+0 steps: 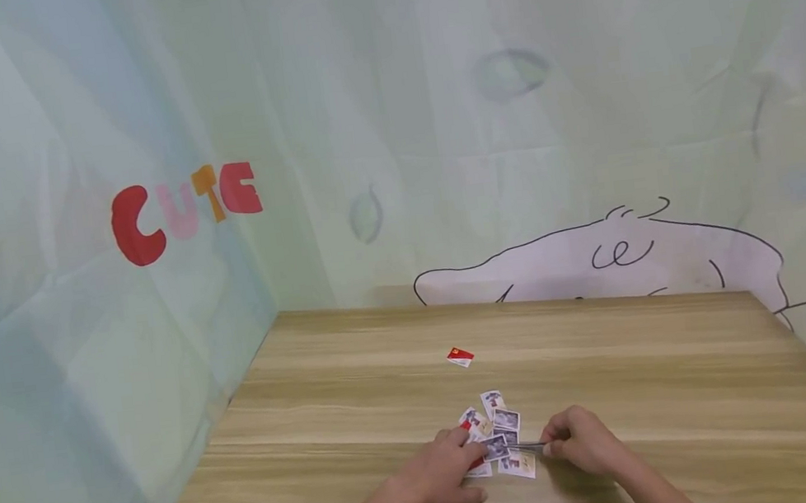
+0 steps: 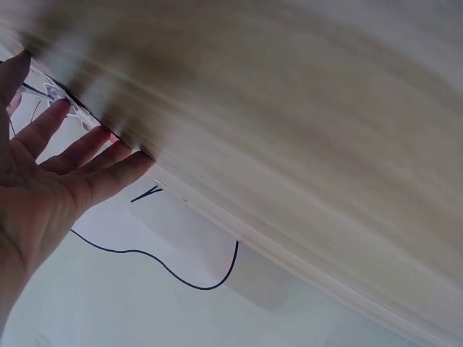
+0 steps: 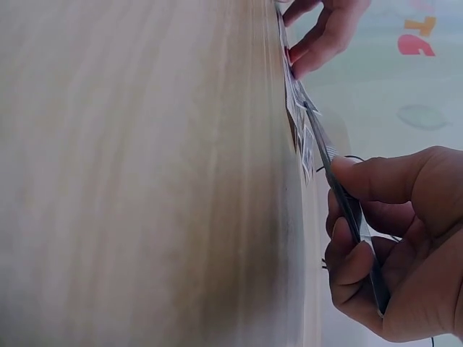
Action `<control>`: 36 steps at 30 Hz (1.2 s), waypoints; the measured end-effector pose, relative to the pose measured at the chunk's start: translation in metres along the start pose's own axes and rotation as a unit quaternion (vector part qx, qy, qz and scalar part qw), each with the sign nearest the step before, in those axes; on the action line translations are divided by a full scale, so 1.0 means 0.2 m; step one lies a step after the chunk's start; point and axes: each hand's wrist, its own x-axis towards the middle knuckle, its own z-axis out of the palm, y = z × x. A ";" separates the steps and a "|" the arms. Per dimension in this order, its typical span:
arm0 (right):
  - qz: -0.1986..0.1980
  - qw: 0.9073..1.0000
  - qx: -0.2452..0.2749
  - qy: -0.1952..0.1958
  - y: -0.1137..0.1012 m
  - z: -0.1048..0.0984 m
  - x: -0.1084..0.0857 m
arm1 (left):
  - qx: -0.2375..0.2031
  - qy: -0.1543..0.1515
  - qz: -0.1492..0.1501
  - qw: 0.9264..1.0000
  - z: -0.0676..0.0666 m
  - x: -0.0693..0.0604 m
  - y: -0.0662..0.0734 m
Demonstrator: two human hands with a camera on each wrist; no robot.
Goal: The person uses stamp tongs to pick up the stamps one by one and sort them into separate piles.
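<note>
Several small printed paper pieces [image 1: 507, 420] lie overlapping on the wooden table near its front middle. My left hand [image 1: 445, 471] rests on the left side of this cluster with fingers extended; in the left wrist view its fingertips [image 2: 141, 159] touch the tabletop and the papers. Between thumb and fingers my right hand [image 1: 581, 440] pinches a pair of dark metal tweezers [image 3: 350, 210]. The tweezers' tips point left and meet a small grey picture piece [image 1: 496, 447] beside my left fingers. Red-printed pieces are partly hidden under the left hand.
A single red-and-white paper piece [image 1: 461, 357] lies apart, farther back on the wooden table [image 1: 356, 365]. Printed fabric walls [image 1: 359, 124] with cartoon drawings and coloured letters rise along the table's back and sides.
</note>
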 end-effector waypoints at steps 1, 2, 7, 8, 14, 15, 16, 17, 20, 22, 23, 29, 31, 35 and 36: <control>0.000 1.000 0.002 0.000 0.00 0.00 0.00 | 0.000 0.001 0.000 1.000 0.00 0.00 0.00; 0.000 1.000 0.003 -0.001 0.00 0.00 0.00 | -0.001 0.001 0.000 1.000 0.00 0.00 0.00; 0.001 1.000 0.004 -0.001 0.00 0.01 0.00 | -0.003 0.004 0.002 1.000 0.01 0.00 0.00; 0.001 1.000 0.005 -0.001 0.00 0.01 0.00 | -0.002 0.004 0.002 1.000 0.00 0.00 0.00; 0.002 1.000 0.009 -0.005 -0.01 0.01 0.00 | 0.001 0.002 0.001 1.000 -0.01 -0.01 0.00; 0.001 1.000 0.009 -0.006 -0.01 0.01 0.00 | 0.000 0.000 0.000 1.000 -0.01 -0.01 0.00; -0.002 1.000 0.009 -0.006 -0.01 0.01 0.00 | -0.002 -0.002 -0.001 1.000 -0.02 -0.01 0.00; -0.004 1.000 0.008 -0.005 0.00 0.00 0.00 | -0.004 -0.002 -0.004 1.000 -0.02 -0.01 0.00; 0.002 1.000 0.003 -0.003 0.00 0.00 -0.01 | -0.015 -0.009 -0.004 1.000 -0.03 -0.01 0.01; 0.006 1.000 0.004 -0.002 0.00 -0.01 -0.03 | -0.027 -0.017 -0.006 0.999 -0.03 -0.01 0.01; 0.009 1.000 0.004 -0.001 0.00 -0.02 -0.04 | -0.031 -0.019 -0.007 0.999 -0.04 -0.01 0.02; 0.014 1.000 0.023 0.003 -0.02 -0.05 -0.07 | -0.035 -0.009 -0.014 0.999 -0.05 -0.03 0.03; 0.018 1.000 0.025 0.007 -0.03 -0.05 -0.07 | -0.037 -0.007 -0.016 0.999 -0.06 -0.02 0.03; 0.031 0.999 0.029 0.012 -0.03 -0.07 -0.08 | -0.047 -0.013 -0.025 0.999 -0.08 -0.01 0.03; 0.036 0.999 0.030 0.014 -0.02 -0.07 -0.08 | -0.048 -0.011 -0.023 0.999 -0.08 -0.01 0.02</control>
